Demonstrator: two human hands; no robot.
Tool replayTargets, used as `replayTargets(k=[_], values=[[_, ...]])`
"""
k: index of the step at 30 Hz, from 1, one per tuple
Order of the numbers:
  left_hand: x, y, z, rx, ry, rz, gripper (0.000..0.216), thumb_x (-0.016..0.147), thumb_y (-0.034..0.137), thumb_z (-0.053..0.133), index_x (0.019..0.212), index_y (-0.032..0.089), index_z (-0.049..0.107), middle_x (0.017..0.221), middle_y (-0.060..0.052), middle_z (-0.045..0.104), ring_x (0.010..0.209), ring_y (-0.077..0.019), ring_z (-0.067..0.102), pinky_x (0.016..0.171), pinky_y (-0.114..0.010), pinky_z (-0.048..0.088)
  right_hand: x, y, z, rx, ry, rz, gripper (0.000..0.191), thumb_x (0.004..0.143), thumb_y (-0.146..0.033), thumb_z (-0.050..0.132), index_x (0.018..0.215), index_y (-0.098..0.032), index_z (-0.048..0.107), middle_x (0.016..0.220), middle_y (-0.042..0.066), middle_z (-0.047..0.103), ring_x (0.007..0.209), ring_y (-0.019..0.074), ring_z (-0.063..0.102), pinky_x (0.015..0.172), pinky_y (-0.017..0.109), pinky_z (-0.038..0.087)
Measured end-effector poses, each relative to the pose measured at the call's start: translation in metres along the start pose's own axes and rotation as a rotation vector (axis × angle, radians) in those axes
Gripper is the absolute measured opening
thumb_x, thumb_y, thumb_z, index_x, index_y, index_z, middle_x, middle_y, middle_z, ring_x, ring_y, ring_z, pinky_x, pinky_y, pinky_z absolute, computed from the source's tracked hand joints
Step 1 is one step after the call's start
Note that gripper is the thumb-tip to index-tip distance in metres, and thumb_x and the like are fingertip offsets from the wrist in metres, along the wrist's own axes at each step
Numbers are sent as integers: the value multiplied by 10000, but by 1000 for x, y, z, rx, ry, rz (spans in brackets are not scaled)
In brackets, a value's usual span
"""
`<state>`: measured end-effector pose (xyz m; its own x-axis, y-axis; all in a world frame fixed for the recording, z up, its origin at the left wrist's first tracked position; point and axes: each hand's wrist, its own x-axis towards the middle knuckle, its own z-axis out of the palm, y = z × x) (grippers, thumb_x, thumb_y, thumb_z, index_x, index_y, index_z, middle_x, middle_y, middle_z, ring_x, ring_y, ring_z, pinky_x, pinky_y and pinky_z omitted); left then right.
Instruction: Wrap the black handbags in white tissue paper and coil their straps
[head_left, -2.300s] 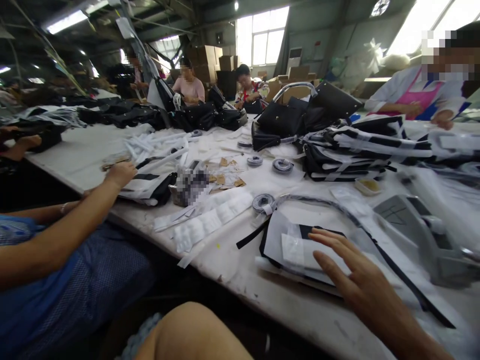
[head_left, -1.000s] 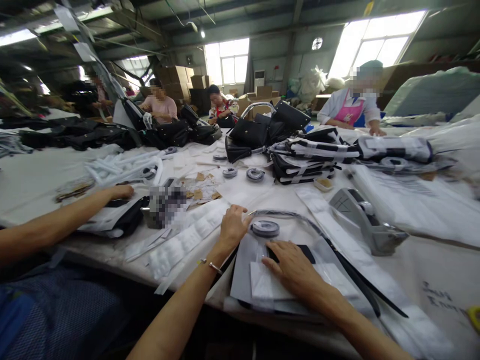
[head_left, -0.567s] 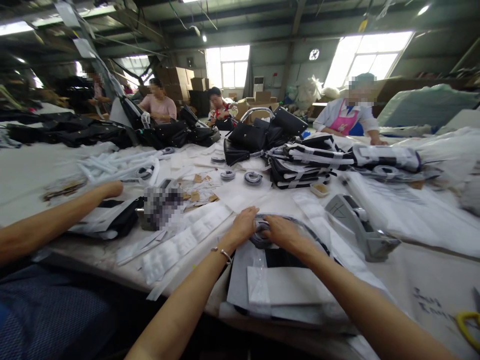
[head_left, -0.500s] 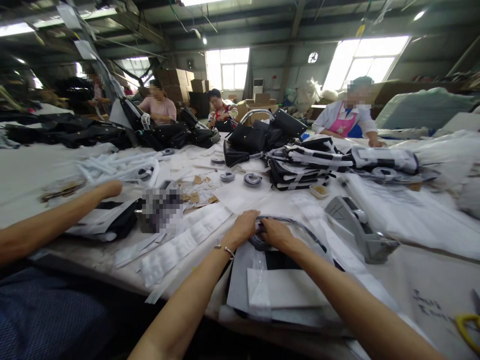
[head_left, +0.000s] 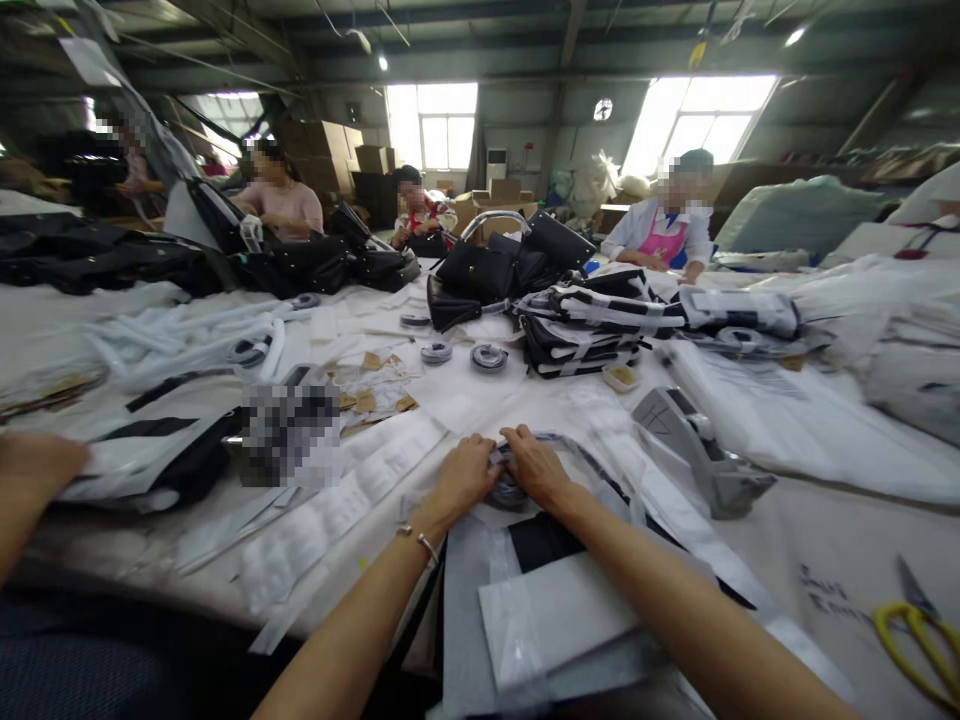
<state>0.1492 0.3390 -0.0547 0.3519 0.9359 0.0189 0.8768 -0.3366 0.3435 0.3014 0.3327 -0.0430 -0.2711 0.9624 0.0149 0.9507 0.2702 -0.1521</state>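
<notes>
Head view: two bare hands at one grey coil, landmark for all places below.
Co-worker's hand: far left of the coil, blurred; whether its fingers are spread or closed cannot be told.
White padded strips: flat, left of the coil, running slantwise.
Left arm: reaching forward and slanting rightward to the coil, elbow near straight; metal bracelet at the wrist.
Left hand: back upward, fingers bent and drawn close together, thumb side inward; gripping the coil's left side.
Coil position: at the far end of the wrapped bag, between both hands, partly covered by fingers.
Wrapped bag: lying flat on the near side of the coil, pale sheet and clear tape over black.
Right hand: back upward, fingers curled, narrow; gripping the coil's right side, fingertips near the left hand's.
Right arm: slanting forward and leftward to the coil, passing over the wrapped bag.
Grey dispenser: right of the coil, well apart.
Yellow-handled scissors: farthest right of the coil, nearer the wearer.
</notes>
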Motion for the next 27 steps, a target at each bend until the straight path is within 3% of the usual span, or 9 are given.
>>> replayTargets(k=[6,11,14,19,23,27], values=[[2,14,1,108,4,-26,253,925,195,496,1147,161,612,1140,-136,624,1129,-294,554,939,-396,441,2,4,-5,-50,43,-15,437,845,-260,655,1270,-216,564,1419,132,485,1318,321,410,1059,431,313],[7,14,5,142,-10,-15,247,932,151,470,1122,185,625,1103,-103,653,1050,-245,611,885,-327,467,7,13,-6,-24,-37,-29,323,883,-389,629,1133,-187,665,1091,106,697,1073,261,614,925,355,413],[12,12,7,156,-13,-2,282,924,113,449,1125,199,627,1060,-94,669,1017,-245,630,829,-318,481,-3,26,-24,-17,-35,-41,392,898,-471,609,1186,-209,655,1104,92,706,1046,247,636,911,335,424],[12,11,7,176,-3,36,281,916,97,463,1119,209,621,1067,-92,664,1017,-239,627,802,-305,483,-70,92,-59,-59,61,36,340,912,-325,605,1220,-185,637,1177,121,679,1131,271,597,1006,401,385],[12,12,8,186,8,44,265,917,91,460,1113,178,616,1057,-117,658,1023,-254,618,820,-323,483,-139,156,-40,-70,199,81,240,886,-202,582,1098,-185,694,1124,93,699,1055,260,633,976,431,440],[17,12,8,198,-12,89,292,910,53,421,1117,147,604,1095,-137,644,1045,-272,601,851,-353,483,-173,176,-20,-10,453,64,236,911,-274,539,1063,-194,700,1125,103,696,1035,276,643,946,467,480]])
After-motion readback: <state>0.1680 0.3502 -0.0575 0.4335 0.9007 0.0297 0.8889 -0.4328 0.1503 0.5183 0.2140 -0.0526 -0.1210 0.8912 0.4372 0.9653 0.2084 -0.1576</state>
